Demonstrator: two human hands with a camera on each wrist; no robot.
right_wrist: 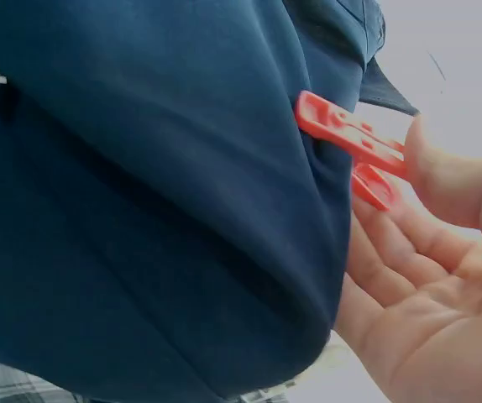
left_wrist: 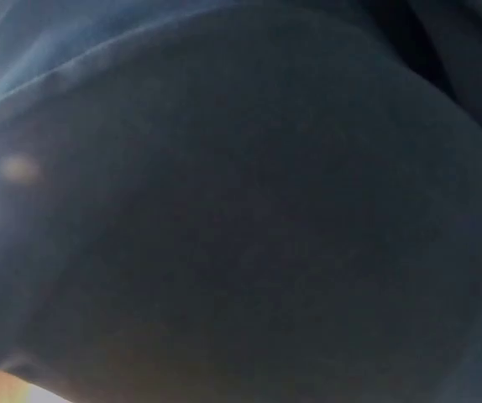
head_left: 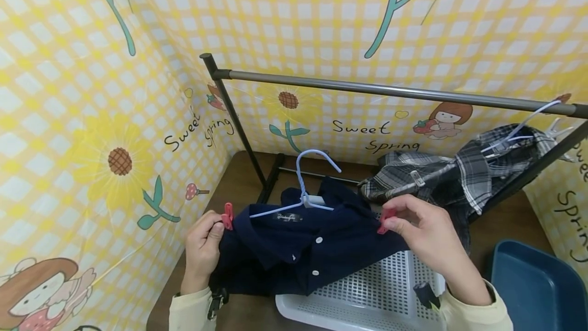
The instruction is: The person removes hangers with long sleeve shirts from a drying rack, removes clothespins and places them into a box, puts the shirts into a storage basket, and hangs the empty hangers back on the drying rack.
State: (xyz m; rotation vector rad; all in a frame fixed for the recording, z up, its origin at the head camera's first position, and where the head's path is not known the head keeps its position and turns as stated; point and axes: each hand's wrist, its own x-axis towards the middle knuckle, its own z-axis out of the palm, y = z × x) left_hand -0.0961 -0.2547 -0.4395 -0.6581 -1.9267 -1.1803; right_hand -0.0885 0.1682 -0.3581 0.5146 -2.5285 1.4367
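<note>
While both hands held it by the shoulders, a dark blue cloth shirt with white buttons (head_left: 280, 246) was in front of the person, above the brown table (head_left: 239, 188), nearer the table's left edge than its right edge. Its collar faced up, and a black label showed inside the neck. A thin, light blue hanger (head_left: 300, 183) was in the neck of the shirt, with its hook sticking up and hanging on nothing.

The left hand (head_left: 202, 246) pinched a small red plastic clip (head_left: 227, 216) at the left shoulder. The left wrist view was nearly all dark cloth, so it did not help to show the fingers. The right hand (head_left: 432, 231) pinched another red plastic clip (head_left: 387, 221) at the other shoulder, with the thumb on one side and fingers behind. That clip touched the cloth.

Under part of the shirt sat a pale grey plastic basket with little holes (head_left: 390, 280). I cannot tell if the shirt touched it.

Behind, a black metal rack with a grey rail (head_left: 367, 87) stood with its left foot near the table's far left corner. A black, grey and white checked piece of clothing (head_left: 478, 162) hung at the rail's right end. Low on the right was a deep blue plastic tub (head_left: 533, 290). Yellow and white checked sheeting with flowers (head_left: 298, 19) covered the walls.
</note>
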